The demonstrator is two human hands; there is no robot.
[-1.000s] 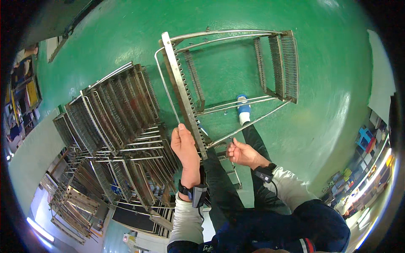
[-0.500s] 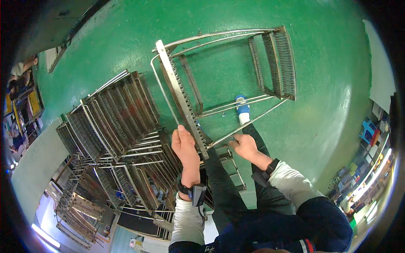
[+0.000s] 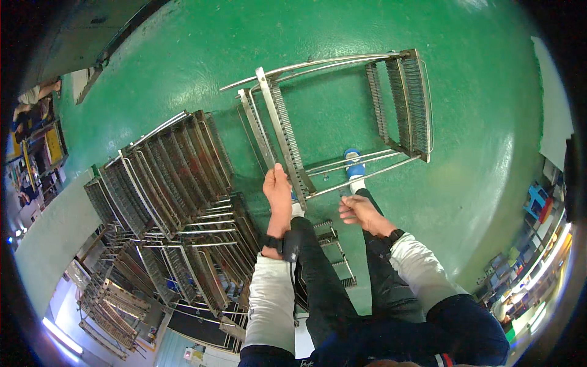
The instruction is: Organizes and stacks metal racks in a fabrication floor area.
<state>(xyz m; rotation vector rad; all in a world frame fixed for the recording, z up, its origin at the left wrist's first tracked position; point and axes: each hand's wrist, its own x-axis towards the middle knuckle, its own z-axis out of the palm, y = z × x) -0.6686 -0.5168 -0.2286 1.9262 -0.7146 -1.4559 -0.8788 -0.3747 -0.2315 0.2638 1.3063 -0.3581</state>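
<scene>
Closed around a thin bar (image 3: 261, 131) at the near end of a metal rack (image 3: 282, 139), the left hand (image 3: 279, 194) has its thumb uppermost and the fingers mostly out of sight behind the palm. The right hand (image 3: 364, 211) is half curled, thumb near the forefinger; a small dark speck shows at its fingertips, but I cannot tell whether it is pinched there or lies beyond. Black bands sit on both wrists, the left one blurred. One blue shoe (image 3: 354, 160) is crossed by the rack's lower rails, and the other foot is largely covered by the left hand and the rack. At the picture's dark rim, shelves and clutter are bent and hard to make out.

To the left, a crowded stack of toothed racks (image 3: 177, 165) stands near the left forearm, its lower parts overlapping too much to separate. A smaller toothed frame (image 3: 348, 282) shows between the legs, partly hidden by the dark trousers (image 3: 324, 269). Far right is a blue stool (image 3: 537, 199).

The metal rack stretches up and to the right from the left hand above the green floor (image 3: 477, 73), its toothed far end (image 3: 416, 101) well away from both hands. Its lowest rail (image 3: 367, 178) passes just above the right hand, apart from it
</scene>
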